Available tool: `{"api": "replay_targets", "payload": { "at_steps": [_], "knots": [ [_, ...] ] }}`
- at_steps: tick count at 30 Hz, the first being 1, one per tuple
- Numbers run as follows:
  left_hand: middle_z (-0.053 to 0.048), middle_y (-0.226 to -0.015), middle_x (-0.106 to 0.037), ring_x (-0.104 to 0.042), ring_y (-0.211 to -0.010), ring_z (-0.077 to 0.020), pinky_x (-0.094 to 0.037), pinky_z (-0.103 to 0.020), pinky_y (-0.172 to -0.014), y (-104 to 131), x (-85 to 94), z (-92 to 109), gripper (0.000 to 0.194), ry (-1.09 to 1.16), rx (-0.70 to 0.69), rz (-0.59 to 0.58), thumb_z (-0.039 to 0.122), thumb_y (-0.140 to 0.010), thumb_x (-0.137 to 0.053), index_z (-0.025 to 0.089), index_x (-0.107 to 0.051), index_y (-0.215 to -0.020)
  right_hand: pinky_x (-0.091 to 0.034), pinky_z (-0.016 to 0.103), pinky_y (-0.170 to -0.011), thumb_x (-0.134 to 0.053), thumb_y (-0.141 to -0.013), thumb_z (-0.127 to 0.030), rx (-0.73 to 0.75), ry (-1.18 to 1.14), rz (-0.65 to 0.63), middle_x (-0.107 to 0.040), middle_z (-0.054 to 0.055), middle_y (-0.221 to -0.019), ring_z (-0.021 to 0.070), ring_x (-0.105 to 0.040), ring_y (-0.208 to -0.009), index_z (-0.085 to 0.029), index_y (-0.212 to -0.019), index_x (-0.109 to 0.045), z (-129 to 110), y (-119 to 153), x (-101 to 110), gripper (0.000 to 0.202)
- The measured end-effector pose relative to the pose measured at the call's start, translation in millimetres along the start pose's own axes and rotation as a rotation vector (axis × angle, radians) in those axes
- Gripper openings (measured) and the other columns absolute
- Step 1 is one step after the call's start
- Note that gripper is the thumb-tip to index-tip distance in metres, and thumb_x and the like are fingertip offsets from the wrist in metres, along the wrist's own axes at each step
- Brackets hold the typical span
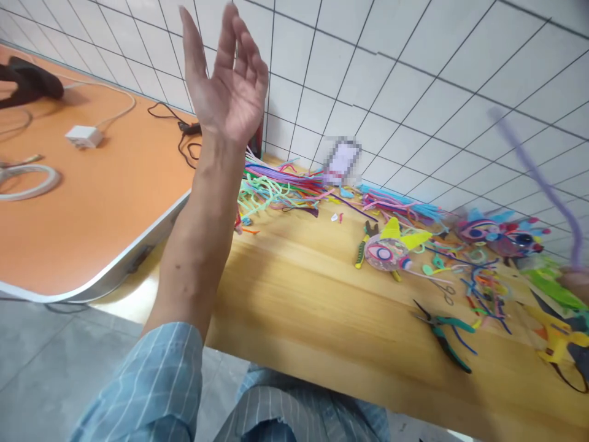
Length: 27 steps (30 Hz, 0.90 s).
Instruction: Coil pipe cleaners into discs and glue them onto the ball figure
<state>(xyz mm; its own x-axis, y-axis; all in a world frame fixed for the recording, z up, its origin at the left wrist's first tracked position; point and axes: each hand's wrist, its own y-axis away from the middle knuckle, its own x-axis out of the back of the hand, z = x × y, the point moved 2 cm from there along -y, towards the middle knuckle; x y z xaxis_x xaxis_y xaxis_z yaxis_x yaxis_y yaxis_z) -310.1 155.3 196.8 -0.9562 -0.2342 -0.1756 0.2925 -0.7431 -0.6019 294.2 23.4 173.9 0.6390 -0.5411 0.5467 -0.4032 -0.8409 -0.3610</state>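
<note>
My left hand (225,92) is raised in front of the tiled wall, palm towards me, fingers apart and holding nothing. At the far right edge, my right hand (575,280) is blurred and mostly cut off. A fuzzy purple pipe cleaner (536,169) rises from it and bends up to the left. On the wooden table lies a round clear craft piece (386,253) with a pink eye and yellow points. Pliers with yellow-green handles (361,248) lie beside it. Teal-handled pliers (446,334) lie open nearer the front edge.
Bundles of pipe cleaners (289,178) and a pixelated phone-like object (342,161) are along the wall. Two decorated pieces (501,235), scissors (447,293), scraps (488,288) and a yellow glue gun (559,337) lie right. An orange table (115,215) with a white charger (84,136) adjoins left.
</note>
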Motion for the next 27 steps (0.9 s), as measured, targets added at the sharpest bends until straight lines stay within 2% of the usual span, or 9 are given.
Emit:
{"api": "replay_targets", "payload": {
  "at_steps": [3, 6, 10, 13, 15, 18, 21, 25, 27],
  "knots": [
    [0.019, -0.163, -0.05, -0.025, -0.166, -0.0177, -0.047, -0.043, -0.122, -12, -1.0, 10, 0.08, -0.142, -0.055, 0.034, 0.045, -0.105, 0.009, 0.033, -0.05, -0.159, -0.042, 0.066, -0.072, -0.071, -0.078, -0.066, 0.016, -0.06, -0.042, -0.077, 0.015, -0.112, 0.0462, -0.068, -0.122, -0.055, -0.08, -0.075, -14, 40, -20, 0.012],
    [0.019, -0.163, -0.05, -0.019, -0.167, -0.021, -0.042, -0.048, -0.125, -22, -17.6, 10, 0.087, -0.151, -0.132, 0.036, 0.052, -0.101, 0.011, 0.033, -0.049, -0.16, -0.05, 0.053, -0.064, -0.08, -0.073, -0.064, -0.125, -0.354, -0.429, -0.077, 0.012, -0.091, 0.0309, -0.072, -0.077, -0.048, -0.076, -0.077, -41, 76, -67, 0.017],
    [0.013, -0.165, -0.047, -0.017, -0.168, -0.0223, -0.033, -0.05, -0.131, -19, -52.0, 23, 0.091, -0.048, -0.181, 0.026, 0.066, -0.098, 0.008, 0.028, -0.042, -0.164, -0.054, 0.035, -0.061, -0.088, -0.074, -0.051, -0.313, -0.782, -0.971, -0.07, 0.006, -0.143, 0.019, -0.073, -0.081, -0.033, -0.097, -0.079, -102, 118, -159, 0.031],
    [0.007, -0.168, -0.043, -0.016, -0.169, -0.0215, -0.027, -0.045, -0.135, -6, -69.0, 41, 0.089, -0.029, -0.18, 0.075, 0.05, -0.101, 0.017, 0.019, -0.037, -0.165, -0.051, 0.027, -0.055, -0.09, -0.072, -0.048, -0.326, -1.049, -1.173, -0.07, 0.004, -0.141, 0.0151, -0.073, -0.078, -0.025, -0.088, -0.07, -145, 137, -218, 0.035],
    [0.009, -0.169, -0.043, -0.017, -0.168, -0.0158, -0.028, -0.037, -0.136, 1, -71.5, 49, 0.091, -0.057, -0.162, 0.132, 0.044, -0.099, 0.024, 0.021, -0.037, -0.164, -0.051, 0.024, -0.057, -0.091, -0.071, -0.046, -0.285, -1.119, -1.25, -0.075, 0.002, -0.125, 0.0145, -0.073, -0.079, -0.024, -0.087, -0.067, -164, 145, -244, 0.036],
    [0.014, -0.169, -0.043, -0.017, -0.167, -0.0095, -0.033, -0.03, -0.133, 2, -63.2, 43, 0.093, -0.163, -0.134, 0.151, 0.059, -0.095, 0.024, 0.034, -0.034, -0.164, -0.058, 0.027, -0.072, -0.091, -0.073, -0.046, -0.205, -1.146, -1.271, -0.077, 0.001, -0.095, 0.0151, -0.074, -0.084, -0.023, -0.086, -0.068, -176, 147, -269, 0.035],
    [0.012, -0.171, -0.039, -0.012, -0.168, -0.0137, -0.033, -0.035, -0.134, -5, -46.1, 25, 0.103, -0.218, -0.154, 0.1, 0.079, -0.087, 0.019, 0.033, -0.032, -0.163, -0.061, 0.034, -0.088, -0.082, -0.081, -0.042, -0.141, -1.043, -1.109, -0.075, 0.001, -0.087, 0.0159, -0.073, -0.085, -0.022, -0.085, -0.067, -178, 126, -293, 0.026],
    [0.007, -0.161, -0.055, -0.011, -0.166, -0.0176, -0.031, -0.047, -0.132, -8, -25.2, 1, 0.1, -0.159, -0.179, 0.03, 0.089, -0.087, 0.001, 0.035, -0.042, -0.158, -0.055, 0.044, -0.105, -0.064, -0.091, -0.029, -0.03, -0.587, -0.762, -0.077, 0.01, -0.11, 0.023, -0.072, -0.109, -0.02, -0.094, -0.066, -170, 82, -315, 0.009],
    [0.008, -0.15, -0.065, -0.014, -0.164, -0.0186, -0.031, -0.051, -0.128, -5, -19.6, -12, 0.096, -0.207, -0.098, -0.014, 0.093, -0.085, -0.009, 0.039, -0.046, -0.157, -0.046, 0.049, -0.118, -0.067, -0.087, -0.025, 0.07, -0.432, -0.647, -0.069, 0.018, -0.136, 0.029, -0.06, -0.136, -0.018, -0.109, -0.067, -164, 76, -313, 0.023]
  ]
}}
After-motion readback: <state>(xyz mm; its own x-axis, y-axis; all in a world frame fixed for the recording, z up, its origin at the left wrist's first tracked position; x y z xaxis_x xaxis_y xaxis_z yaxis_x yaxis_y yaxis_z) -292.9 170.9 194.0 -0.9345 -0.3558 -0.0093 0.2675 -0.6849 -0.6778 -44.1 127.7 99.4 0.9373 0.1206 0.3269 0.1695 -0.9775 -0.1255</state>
